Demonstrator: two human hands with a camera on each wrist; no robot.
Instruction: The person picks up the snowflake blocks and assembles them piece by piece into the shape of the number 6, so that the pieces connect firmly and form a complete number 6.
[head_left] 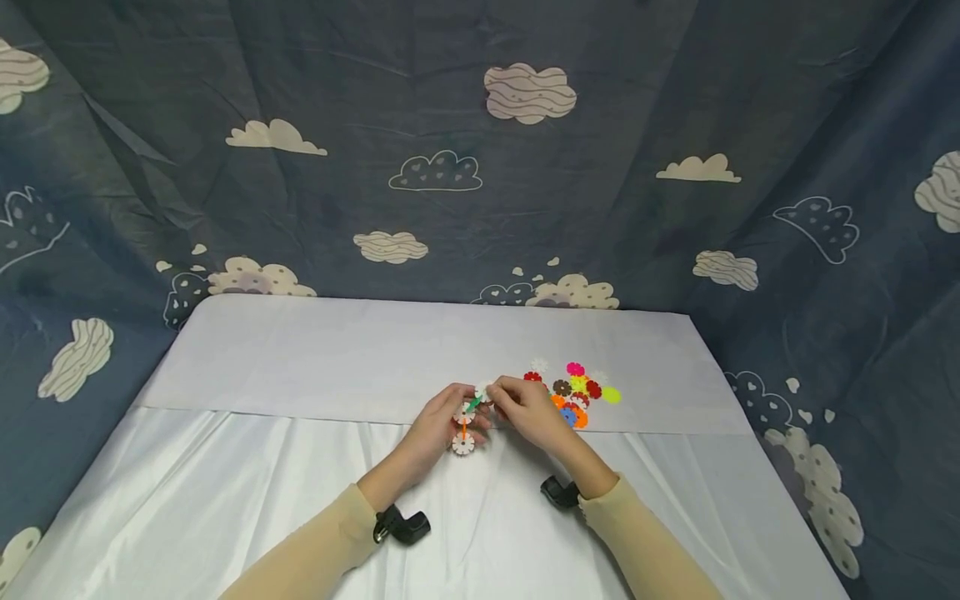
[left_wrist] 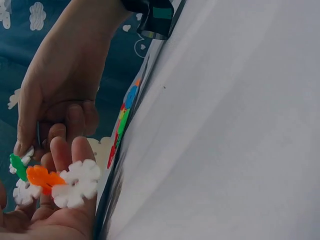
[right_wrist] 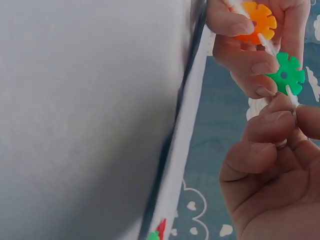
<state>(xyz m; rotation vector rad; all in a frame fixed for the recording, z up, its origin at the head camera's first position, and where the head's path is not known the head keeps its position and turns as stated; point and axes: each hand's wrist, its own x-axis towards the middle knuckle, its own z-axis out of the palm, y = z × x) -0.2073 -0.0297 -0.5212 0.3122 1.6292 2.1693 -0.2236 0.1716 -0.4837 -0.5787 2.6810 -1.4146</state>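
Over the front part of the table, both hands hold a chain of notched snowflake discs. It runs from a white disc (head_left: 463, 444) through an orange disc (left_wrist: 45, 178) and a second white disc (head_left: 463, 412) to a green disc (right_wrist: 295, 74), with another white disc (head_left: 483, 392) at the far end. Neighbouring discs sit crosswise in each other's slots. My left hand (head_left: 433, 427) grips the middle of the chain, its fingers curled behind the discs. Thumb and fingertips of my right hand (head_left: 531, 410) pinch the end white disc beside the green one.
Right of the hands, a loose pile of coloured snowflake discs (head_left: 576, 384) lies on the white-covered table (head_left: 337, 350), partly behind the right hand. A yellow-green disc (head_left: 611, 395) lies at its right edge. A dark cloud-print curtain (head_left: 435, 100) hangs behind and at both sides.
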